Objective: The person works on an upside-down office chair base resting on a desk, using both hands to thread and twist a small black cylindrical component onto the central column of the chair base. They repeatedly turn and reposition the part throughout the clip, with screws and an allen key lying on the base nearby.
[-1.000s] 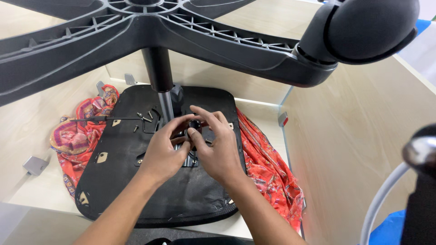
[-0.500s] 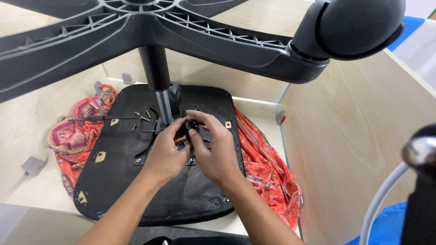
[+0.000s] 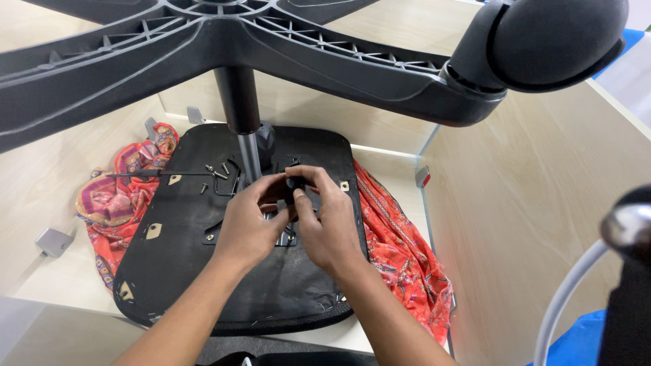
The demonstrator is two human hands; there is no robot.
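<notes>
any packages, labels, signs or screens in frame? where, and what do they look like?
No packages, signs or screens.
Possible labels only: small tan patches on the black chair seat underside, toward its left edge and corners, roughly rectangular, too small to tell whether printed.

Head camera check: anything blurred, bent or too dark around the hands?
Head view: both hands sharp and evenly lit; the small black part at the fingers blends into the black seat underside; chair base up close bulges with wide-angle distortion; chrome tube shows glare.
</notes>
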